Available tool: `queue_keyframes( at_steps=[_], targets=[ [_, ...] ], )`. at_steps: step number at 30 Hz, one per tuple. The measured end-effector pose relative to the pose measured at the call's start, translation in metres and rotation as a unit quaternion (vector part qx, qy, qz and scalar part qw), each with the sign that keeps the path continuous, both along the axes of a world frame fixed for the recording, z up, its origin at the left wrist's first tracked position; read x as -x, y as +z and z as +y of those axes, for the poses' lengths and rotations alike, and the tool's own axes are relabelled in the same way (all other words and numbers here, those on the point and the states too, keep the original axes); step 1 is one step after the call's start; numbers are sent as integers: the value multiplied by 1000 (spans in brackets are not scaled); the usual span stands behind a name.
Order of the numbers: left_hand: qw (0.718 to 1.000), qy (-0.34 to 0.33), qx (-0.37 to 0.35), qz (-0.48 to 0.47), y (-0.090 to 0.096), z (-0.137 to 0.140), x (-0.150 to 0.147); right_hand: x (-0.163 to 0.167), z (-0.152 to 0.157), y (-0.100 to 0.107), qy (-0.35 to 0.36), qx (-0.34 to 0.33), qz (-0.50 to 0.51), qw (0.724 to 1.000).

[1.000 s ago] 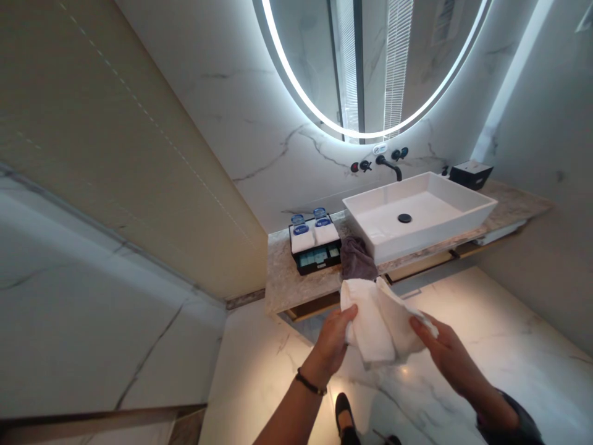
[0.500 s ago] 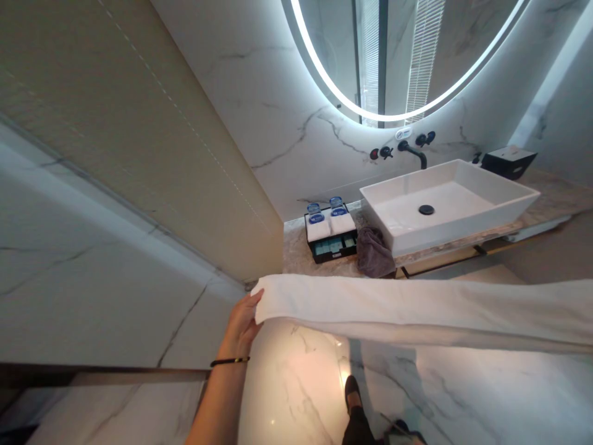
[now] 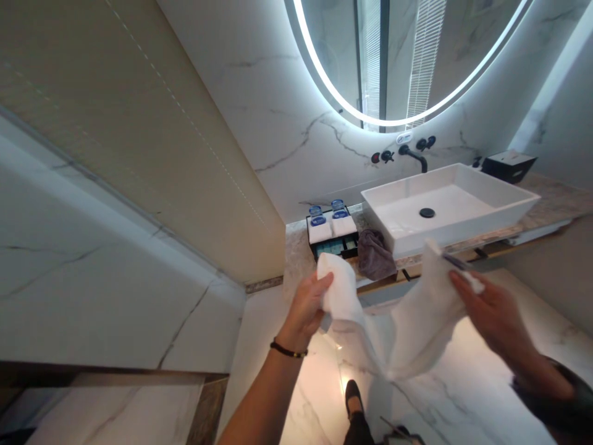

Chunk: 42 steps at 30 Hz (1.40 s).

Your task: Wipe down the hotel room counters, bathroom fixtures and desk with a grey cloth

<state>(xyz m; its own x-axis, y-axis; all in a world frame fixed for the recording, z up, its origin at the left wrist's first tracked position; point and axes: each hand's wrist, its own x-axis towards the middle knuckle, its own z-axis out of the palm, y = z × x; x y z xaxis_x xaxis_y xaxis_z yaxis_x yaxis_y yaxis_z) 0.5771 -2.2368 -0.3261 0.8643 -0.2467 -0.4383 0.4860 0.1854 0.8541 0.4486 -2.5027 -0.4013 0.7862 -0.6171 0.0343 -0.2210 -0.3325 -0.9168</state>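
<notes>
In the head view, the left hand [image 3: 308,303] pinches one end of a white cloth [image 3: 419,330] with its thumb on top, and the right hand [image 3: 493,309] grips the other end, though blur there makes its exact finger placement hard to judge. The cloth sags between the two hands, in front of the surface [image 3: 296,253] and above the marble floor [image 3: 306,395]. On that surface, a dark grey cloth [image 3: 374,254] lies bunched between a white basin [image 3: 393,238] and a black box [image 3: 351,250], which carries folded white cloths [image 3: 319,233] and two blue-marked glasses [image 3: 338,207].
</notes>
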Motion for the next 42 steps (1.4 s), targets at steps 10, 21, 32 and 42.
queue_keyframes(
  at_steps=[10, 21, 32, 42],
  targets=[
    [999, -15, 30, 27, -28, -47, 27, -7, 92, 17, 259, 96, -89, 957],
    [997, -68, 20, 14, -25, -47, 38, 0, 81, 0, 250, -45, -87, 963],
    [994, -90, -46, -51, -2, -54, 54, -4, 75, 2, 228, 22, -41, 973],
    [987, -83, -73, -115, -2, -54, 59, -2, 72, 3, 60, 30, 25, 997]
  ],
)
